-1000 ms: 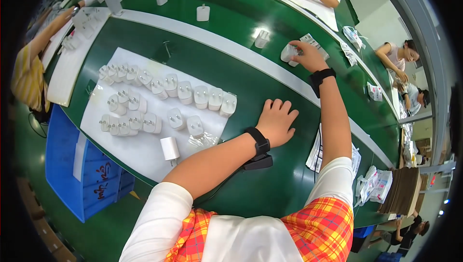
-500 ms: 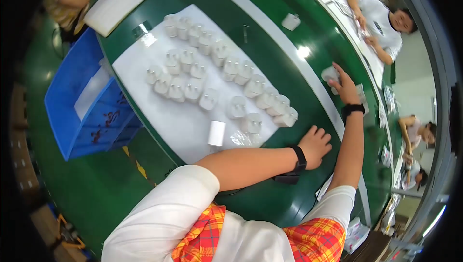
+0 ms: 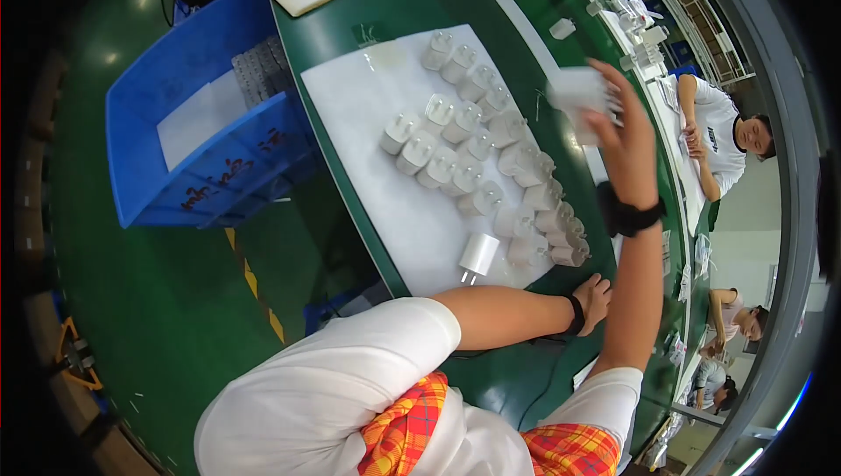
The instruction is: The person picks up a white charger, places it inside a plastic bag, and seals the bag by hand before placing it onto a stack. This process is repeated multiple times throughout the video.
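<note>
My right hand (image 3: 624, 139) is raised above the far side of the bench (image 3: 517, 380), its grip pinching a white plug adapter (image 3: 578, 95) between fingertips and thumb; the adapter is blurred, so I cannot make out which way its prongs face. A black strap sits on that wrist. My left hand (image 3: 596, 299) lies flat and spread on the green bench just beside the near corner of the white mat (image 3: 368, 117), holding nothing.

On the mat, a cluster of white adapters (image 3: 486, 161) stands in loose rows, prongs up, most of them touching their neighbours. One lone adapter (image 3: 477, 257) lies tipped on its side near the mat's near edge, apart from the rows.

I judge the step in hand to be carrying a single piece, lifted clear of everything else. The next move, as I read it, calls for a steady descent and a clean upright set-down without knocking the crowded neighbours.

Left of the bench a blue crate (image 3: 201, 152) sits on the green floor with a white sheet and grey parts inside. Other people sit well beyond the bench on the right.
</note>
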Available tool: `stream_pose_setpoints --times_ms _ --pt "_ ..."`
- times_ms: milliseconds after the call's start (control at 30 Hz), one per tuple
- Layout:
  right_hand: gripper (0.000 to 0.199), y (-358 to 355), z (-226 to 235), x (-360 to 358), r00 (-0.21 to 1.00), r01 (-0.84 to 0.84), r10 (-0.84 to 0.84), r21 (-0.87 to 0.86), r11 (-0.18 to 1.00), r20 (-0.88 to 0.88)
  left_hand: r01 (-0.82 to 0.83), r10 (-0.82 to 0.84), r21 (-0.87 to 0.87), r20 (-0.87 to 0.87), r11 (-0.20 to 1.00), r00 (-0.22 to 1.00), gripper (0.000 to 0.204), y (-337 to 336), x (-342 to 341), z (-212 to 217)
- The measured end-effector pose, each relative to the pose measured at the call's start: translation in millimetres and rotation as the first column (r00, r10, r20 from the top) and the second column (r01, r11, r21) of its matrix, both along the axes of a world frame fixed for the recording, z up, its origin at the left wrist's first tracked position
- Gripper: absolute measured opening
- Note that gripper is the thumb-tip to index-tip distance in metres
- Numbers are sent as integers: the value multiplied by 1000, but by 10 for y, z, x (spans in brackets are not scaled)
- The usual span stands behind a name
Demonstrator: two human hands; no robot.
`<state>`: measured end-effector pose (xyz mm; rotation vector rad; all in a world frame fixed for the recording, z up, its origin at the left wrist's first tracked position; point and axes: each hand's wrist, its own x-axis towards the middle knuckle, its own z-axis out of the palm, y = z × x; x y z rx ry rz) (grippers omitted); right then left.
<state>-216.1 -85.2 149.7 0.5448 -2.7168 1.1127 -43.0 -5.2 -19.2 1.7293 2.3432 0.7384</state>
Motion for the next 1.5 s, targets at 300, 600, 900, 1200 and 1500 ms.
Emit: stream_pose_setpoints --times_ms 300,600,900,1200,1500 --pt "44 -1681 -512 -654 940 -340 305 343 876 153 -183 -314 577 652 796 690 39 127 255 -449" --pt "53 -1693 -486 -525 957 -266 164 490 830 240 -49 88 335 -102 941 991 36 215 253 -648" --pt "42 1160 -673 -1165 808 582 -457 379 720 -371 -357 -355 605 748 712 560 35 515 219 -701" --pt "41 1922 -1207 -912 806 510 -591 465 724 35 -306 -238 591 666 746 707 44 164 126 -227" --pt "55 22 -31 253 926 -311 285 71 948 249 -102 54 329 152 939 987 46 -18 4 -151"
